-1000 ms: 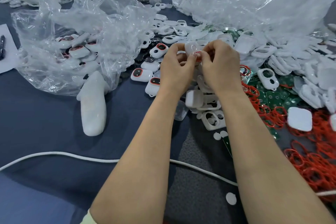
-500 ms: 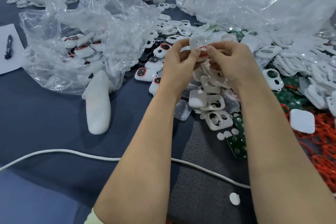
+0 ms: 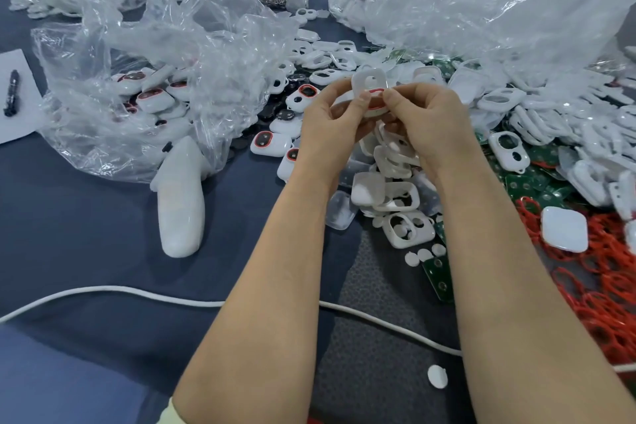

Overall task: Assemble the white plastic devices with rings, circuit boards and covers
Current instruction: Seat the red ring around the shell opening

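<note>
My left hand (image 3: pixel 330 124) and my right hand (image 3: pixel 426 120) meet above the parts pile and together pinch one white plastic device shell (image 3: pixel 368 86). A red ring (image 3: pixel 375 93) shows in the shell between my thumbs. Under my hands lie loose white shells (image 3: pixel 406 231) and flat white covers (image 3: pixel 564 229). Green circuit boards (image 3: pixel 438 272) and a heap of red rings (image 3: pixel 612 293) spread to the right. Devices with a red ring fitted (image 3: pixel 270 143) lie left of my hands.
A clear plastic bag (image 3: pixel 165 79) with more ringed devices sits at the left, a large crumpled bag (image 3: pixel 481 3) at the back right. A white bottle-shaped object (image 3: pixel 180 203) lies on the dark blue cloth. A white cable (image 3: pixel 103 293) crosses in front. A pen (image 3: pixel 12 91) lies on paper.
Both hands have kept their hold on the white shell and worked the red ring at it; the shell now stands a bit higher between the thumbs. The view has shifted slightly.
</note>
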